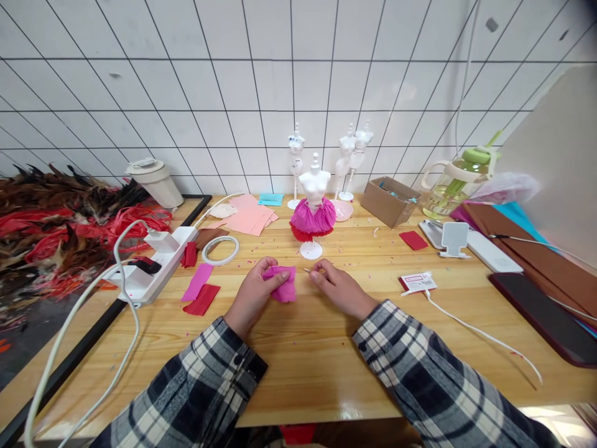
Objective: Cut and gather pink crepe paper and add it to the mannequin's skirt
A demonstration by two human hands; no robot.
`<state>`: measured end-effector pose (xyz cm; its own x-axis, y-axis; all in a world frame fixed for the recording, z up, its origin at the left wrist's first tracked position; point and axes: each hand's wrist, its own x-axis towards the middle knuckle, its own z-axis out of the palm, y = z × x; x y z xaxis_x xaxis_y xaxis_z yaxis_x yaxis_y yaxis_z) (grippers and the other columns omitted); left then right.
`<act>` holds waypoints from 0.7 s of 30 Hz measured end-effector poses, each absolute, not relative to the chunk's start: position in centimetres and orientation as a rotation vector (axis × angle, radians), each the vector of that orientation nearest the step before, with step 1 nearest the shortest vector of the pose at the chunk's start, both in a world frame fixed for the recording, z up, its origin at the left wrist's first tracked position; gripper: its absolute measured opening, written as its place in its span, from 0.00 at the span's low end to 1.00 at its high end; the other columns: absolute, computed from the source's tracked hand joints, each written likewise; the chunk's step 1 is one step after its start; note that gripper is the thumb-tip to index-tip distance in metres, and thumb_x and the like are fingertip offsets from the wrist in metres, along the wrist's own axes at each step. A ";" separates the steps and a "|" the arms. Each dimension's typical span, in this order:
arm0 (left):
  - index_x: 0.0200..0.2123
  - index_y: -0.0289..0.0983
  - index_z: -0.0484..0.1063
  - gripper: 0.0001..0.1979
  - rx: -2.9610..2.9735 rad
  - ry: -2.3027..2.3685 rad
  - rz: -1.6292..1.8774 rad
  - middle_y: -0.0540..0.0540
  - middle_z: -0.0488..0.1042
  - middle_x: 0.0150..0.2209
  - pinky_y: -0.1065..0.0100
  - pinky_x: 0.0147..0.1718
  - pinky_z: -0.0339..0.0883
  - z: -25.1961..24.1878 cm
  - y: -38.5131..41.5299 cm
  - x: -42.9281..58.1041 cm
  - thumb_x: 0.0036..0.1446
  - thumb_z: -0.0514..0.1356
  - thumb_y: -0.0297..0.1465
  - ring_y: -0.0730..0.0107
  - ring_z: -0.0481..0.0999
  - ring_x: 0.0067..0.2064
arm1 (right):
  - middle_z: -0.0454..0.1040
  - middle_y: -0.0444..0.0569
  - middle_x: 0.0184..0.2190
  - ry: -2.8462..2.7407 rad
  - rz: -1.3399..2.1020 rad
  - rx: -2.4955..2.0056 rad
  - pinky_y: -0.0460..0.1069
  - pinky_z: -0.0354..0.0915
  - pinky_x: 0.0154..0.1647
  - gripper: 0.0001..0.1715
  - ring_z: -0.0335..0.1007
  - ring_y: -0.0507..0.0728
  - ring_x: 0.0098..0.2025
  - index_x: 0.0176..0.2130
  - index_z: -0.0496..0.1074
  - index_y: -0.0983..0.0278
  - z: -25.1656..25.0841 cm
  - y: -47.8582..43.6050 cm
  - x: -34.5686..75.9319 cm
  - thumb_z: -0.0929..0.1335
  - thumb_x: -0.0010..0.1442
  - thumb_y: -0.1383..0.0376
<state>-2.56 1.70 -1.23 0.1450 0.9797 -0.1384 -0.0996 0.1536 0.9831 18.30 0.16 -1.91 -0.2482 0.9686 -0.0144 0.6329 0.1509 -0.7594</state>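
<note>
My left hand (254, 292) is closed on a gathered piece of pink crepe paper (283, 286) just above the wooden table (308, 361). My right hand (338, 287) pinches a thin needle-like pin (306, 270) whose tip points at the paper. Right behind my hands stands a small white mannequin (314, 186) on a round base, wearing a pink and red ruffled paper skirt (312, 219).
A tape ring (220, 249), pink and red paper strips (198, 289) and a white power strip (156, 261) lie left. More mannequins (347, 155), a cardboard box (389, 200), a phone stand (454, 239), a white cable (480, 333) and a green-lidded jug (459, 180) are right. Feathers (56, 218) pile far left.
</note>
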 end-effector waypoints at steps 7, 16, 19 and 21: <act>0.33 0.39 0.60 0.24 1.108 1.102 1.038 0.57 0.65 0.26 0.76 0.24 0.60 -1.5 1.8 -2.4 0.39 0.71 0.36 0.78 0.66 0.25 | 0.71 0.46 0.29 -1.999 0.879 -1.472 0.48 0.59 0.36 0.25 0.66 0.55 0.33 0.33 0.66 0.60 -2.1 -0.2 17.6 0.52 0.69 0.51; 0.34 0.39 0.60 0.24 1.196 1.155 0.988 0.57 0.67 0.25 0.76 0.23 0.59 -1.6 1.7 -2.3 0.39 0.71 0.36 0.76 0.67 0.24 | 0.71 0.45 0.27 -2.026 0.930 -1.441 0.47 0.57 0.33 0.26 0.66 0.54 0.32 0.30 0.68 0.61 -2.1 -0.1 17.4 0.55 0.67 0.49; 0.34 0.39 0.60 0.23 1.214 1.156 0.986 0.57 0.67 0.25 0.76 0.23 0.60 -1.7 1.7 -2.3 0.40 0.71 0.36 0.77 0.67 0.23 | 0.69 0.44 0.25 -2.032 0.940 -1.442 0.47 0.57 0.32 0.27 0.65 0.53 0.30 0.28 0.67 0.61 -2.2 0.0 17.4 0.56 0.67 0.48; 0.34 0.39 0.60 0.23 1.203 1.140 0.987 0.57 0.67 0.25 0.76 0.23 0.60 -1.7 1.7 -2.3 0.40 0.71 0.35 0.77 0.67 0.24 | 0.68 0.43 0.24 -2.036 0.944 -1.452 0.47 0.56 0.32 0.27 0.64 0.53 0.30 0.28 0.67 0.61 -2.3 0.1 17.4 0.56 0.66 0.48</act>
<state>-2.31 1.66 -1.66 0.1743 0.9770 -0.1225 0.0186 0.1211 0.9925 17.44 0.12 -2.26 -0.3336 0.9425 -0.0191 0.6233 0.2054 -0.7545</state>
